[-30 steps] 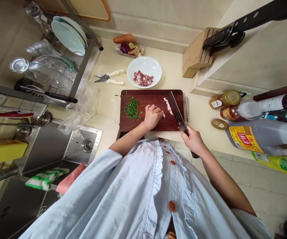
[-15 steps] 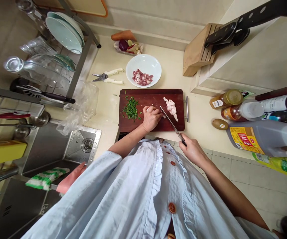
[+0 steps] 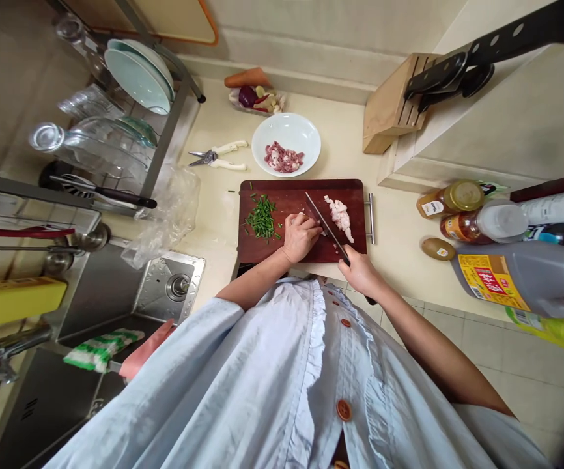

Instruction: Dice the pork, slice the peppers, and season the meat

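dark red-brown wood makes up the cutting board point(image 3: 289, 195), its near edge close to the counter's front rim and to the blue shirt point(image 3: 282, 339). at its right edge a metal handle point(image 3: 371, 218) sticks out; from there a strip of pale counter point(image 3: 394, 215) runs to the kiwi point(image 3: 437, 248) and the jars. a narrower strip parts the far edge from the bowl point(image 3: 311, 137), and more counter shows between the left edge and the crumpled plastic bag point(image 3: 172, 195).

on the board, the left hand point(image 3: 301, 236) has its fingers bunched and curled down on a piece of meat point(image 3: 323, 233), mostly hidden at their tips. the right hand point(image 3: 361, 270), beyond the near edge, is wrapped around the handle of the knife point(image 3: 325, 220), whose blade slants across the board just beside those fingertips. cut pale meat point(image 3: 341, 218) lies right of the blade, chopped greens point(image 3: 261, 218) at the left end.

the white bowl holds pink meat pieces point(image 3: 283, 158) toward its near side. behind it, a small tray point(image 3: 236, 103) carries a purple onion point(image 3: 247, 96) and pale pieces. the wooden block point(image 3: 389, 104) holds black-handled knives point(image 3: 436, 75).
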The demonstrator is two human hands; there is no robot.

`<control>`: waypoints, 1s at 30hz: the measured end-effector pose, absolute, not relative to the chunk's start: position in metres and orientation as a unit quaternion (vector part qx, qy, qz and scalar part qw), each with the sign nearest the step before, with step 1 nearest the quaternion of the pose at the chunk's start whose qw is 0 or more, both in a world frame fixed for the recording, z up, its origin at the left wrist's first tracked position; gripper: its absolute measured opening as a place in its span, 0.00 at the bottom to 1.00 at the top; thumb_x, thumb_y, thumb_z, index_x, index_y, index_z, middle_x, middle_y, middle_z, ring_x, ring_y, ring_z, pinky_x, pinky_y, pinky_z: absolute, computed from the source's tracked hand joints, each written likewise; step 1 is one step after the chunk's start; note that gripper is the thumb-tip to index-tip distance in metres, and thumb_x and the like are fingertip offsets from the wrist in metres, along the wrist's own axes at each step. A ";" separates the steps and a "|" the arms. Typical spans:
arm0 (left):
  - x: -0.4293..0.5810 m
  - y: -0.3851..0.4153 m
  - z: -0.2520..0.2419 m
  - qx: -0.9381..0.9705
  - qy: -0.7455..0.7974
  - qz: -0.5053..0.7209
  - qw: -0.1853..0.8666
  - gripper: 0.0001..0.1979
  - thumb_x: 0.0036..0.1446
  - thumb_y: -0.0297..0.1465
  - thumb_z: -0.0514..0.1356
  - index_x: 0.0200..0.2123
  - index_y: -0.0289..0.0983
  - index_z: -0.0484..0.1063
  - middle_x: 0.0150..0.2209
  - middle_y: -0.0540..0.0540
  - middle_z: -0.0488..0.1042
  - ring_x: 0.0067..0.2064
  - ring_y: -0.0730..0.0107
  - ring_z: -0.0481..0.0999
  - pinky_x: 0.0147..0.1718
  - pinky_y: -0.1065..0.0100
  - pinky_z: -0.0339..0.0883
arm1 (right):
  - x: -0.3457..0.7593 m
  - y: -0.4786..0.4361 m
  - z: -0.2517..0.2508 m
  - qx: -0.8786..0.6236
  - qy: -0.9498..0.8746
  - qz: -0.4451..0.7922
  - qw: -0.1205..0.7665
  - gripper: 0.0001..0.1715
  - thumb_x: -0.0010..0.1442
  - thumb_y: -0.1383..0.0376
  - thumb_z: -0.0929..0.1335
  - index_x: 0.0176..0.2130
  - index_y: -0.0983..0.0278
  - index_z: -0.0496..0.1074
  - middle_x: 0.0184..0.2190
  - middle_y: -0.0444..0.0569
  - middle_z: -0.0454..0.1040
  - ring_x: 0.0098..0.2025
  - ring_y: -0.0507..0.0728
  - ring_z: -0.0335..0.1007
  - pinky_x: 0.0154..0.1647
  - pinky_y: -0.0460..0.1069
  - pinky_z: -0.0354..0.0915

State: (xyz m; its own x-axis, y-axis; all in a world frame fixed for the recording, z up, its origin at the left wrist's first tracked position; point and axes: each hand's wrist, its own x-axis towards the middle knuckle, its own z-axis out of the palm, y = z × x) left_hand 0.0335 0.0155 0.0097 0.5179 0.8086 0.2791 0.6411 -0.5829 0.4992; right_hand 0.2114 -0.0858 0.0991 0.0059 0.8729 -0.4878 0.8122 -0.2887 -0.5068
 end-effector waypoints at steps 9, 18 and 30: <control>0.030 0.012 0.008 0.859 0.432 0.230 0.153 0.11 0.64 0.37 0.56 0.39 0.46 0.80 0.39 0.46 0.79 0.47 0.60 0.68 0.52 0.51 0.51 | 0.221 -0.095 0.093 -0.710 -0.577 0.395 0.076 0.10 0.57 0.65 0.61 0.39 0.62 0.69 0.23 0.44 0.68 0.25 0.54 0.63 0.27 0.46 0.56; 0.028 0.012 0.010 0.848 0.443 0.250 0.150 0.11 0.64 0.36 0.57 0.37 0.47 0.80 0.38 0.47 0.79 0.46 0.61 0.69 0.52 0.50 0.50 | 0.225 -0.116 0.121 -0.711 -0.587 0.381 0.072 0.10 0.58 0.62 0.60 0.38 0.60 0.68 0.20 0.42 0.65 0.23 0.54 0.60 0.27 0.47 0.54; 0.030 0.013 0.008 0.866 0.426 0.221 0.143 0.10 0.62 0.34 0.58 0.38 0.44 0.80 0.40 0.46 0.79 0.47 0.59 0.69 0.51 0.50 0.52 | 0.217 -0.100 0.098 -0.706 -0.564 0.422 0.070 0.06 0.55 0.65 0.61 0.36 0.60 0.64 0.23 0.42 0.66 0.25 0.53 0.62 0.28 0.46 0.55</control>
